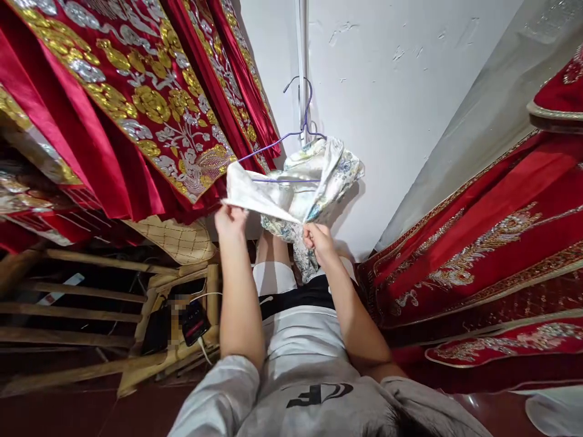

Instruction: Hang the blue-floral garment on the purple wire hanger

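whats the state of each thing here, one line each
left hand: closed, pinching the edge of the pale floral garment
right hand: closed, gripping the garment's lower fabric
pale floral garment: bunched, draped on the hanger, held up in the air
purple wire hanger: partly inside the garment, hook free, not on a rail
red embroidered robes: hanging on both sides
phone: lying on the bamboo chair, cable plugged in

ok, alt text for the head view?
Left hand and right hand grip a pale floral silk garment hung on a purple wire hanger, between red gold-embroidered robes and a white wall.
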A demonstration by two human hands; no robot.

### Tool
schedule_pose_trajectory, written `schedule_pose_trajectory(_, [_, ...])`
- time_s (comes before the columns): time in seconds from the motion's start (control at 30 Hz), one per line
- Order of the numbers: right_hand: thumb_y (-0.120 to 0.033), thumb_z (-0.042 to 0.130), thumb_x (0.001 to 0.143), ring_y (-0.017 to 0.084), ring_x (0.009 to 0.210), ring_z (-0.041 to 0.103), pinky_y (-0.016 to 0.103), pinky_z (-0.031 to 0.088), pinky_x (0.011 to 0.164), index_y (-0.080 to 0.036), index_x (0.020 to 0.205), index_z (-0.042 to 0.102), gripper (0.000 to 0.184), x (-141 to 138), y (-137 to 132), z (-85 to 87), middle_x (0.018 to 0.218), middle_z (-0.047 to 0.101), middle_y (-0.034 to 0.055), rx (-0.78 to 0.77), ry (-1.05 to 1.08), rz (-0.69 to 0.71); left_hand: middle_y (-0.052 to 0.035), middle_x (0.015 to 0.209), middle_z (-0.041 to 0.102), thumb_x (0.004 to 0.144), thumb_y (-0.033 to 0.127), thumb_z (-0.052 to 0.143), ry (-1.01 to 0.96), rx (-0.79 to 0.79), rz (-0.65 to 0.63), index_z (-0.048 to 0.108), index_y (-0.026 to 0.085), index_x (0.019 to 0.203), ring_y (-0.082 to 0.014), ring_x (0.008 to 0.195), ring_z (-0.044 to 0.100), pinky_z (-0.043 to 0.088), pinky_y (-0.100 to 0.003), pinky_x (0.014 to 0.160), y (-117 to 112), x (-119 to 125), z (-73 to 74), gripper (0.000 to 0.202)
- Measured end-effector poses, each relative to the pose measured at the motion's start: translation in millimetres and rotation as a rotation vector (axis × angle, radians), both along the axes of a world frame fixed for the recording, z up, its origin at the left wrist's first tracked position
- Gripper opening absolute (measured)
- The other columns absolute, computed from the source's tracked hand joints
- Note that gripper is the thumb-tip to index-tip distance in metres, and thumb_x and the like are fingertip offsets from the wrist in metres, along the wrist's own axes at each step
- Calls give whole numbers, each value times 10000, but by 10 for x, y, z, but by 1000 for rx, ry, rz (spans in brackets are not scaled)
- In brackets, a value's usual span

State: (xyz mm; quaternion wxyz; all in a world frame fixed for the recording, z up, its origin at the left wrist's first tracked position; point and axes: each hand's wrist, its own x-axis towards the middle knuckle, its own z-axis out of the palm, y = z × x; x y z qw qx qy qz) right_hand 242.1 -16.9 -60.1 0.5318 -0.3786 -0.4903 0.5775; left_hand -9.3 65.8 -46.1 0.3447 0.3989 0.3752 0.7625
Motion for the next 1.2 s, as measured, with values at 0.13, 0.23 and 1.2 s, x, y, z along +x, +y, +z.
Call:
schedule_pose_trajectory(0.13, [-386, 551, 814, 78, 405, 277, 228, 221, 426, -231, 555, 445, 320, 133, -1, -44, 420, 331, -72, -38, -38, 23, -73, 1010, 700, 1004, 490, 554, -158, -189, -30, 659, 144, 1023, -212, 960, 675, 557, -437, 907, -256, 463, -591, 362])
schedule_pose_trajectory(0.23, [-337, 673, 751, 72, 389, 308, 216, 209, 407, -210, 507, 520, 315, 350, 23, -96, 385, 385, -63, -92, -158, 131, -55, 882, 690, 1002, 409, 546, -250, -211, -58, 617, 170, 829, -189, 955, 674, 534, -405, 973, -342, 681, -663, 304])
schedule_pose_trajectory(1.2, [-242, 620, 768, 235, 901, 648, 358, 502, 844, -191, 866, 693, 132, 603, 833, 1071, 909, 726, 45, 689, -458, -222, -91, 767, 711, 957, 622, 421, 1699, -393, -256, 687, 181, 806, -274, 747, 674, 436, -320, 653, -833, 450, 164, 537])
